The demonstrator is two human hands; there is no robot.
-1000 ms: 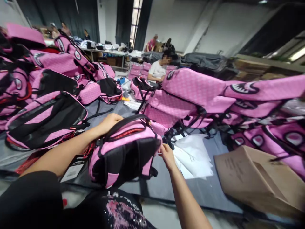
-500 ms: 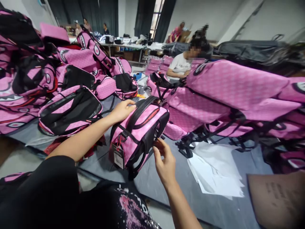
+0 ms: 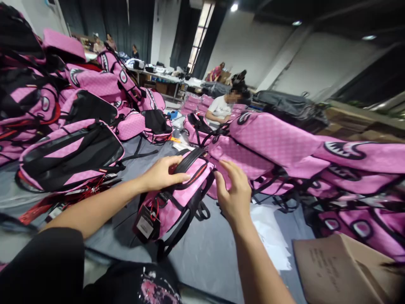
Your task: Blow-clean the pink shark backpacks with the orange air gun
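A pink and black backpack [image 3: 171, 216] lies tilted on the grey-covered table in front of me. A black barcode tag [image 3: 146, 224] hangs on a red cord from its near end. My left hand [image 3: 163, 173] is closed around the black handle [image 3: 190, 160] on top, its thumb lying across the near side. At the bag's far right end is my right hand [image 3: 236, 185], fingers apart, the thumb close to the bag's corner; whether it touches is hard to see. Black shoulder straps [image 3: 180, 230] hang along the bag's right side.
Pink bags are piled at the left, one with its black back panel [image 3: 72, 156] up. More pink bags [image 3: 275, 139] are heaped at the right. White sheets [image 3: 268, 230] and a cardboard box [image 3: 319, 264] are nearer. A person in a white shirt [image 3: 218, 107] sits across the table.
My left hand has come forward over the handle and closed on it. My right hand has moved up to the bag's far corner. The view has swung right, showing more of the box.
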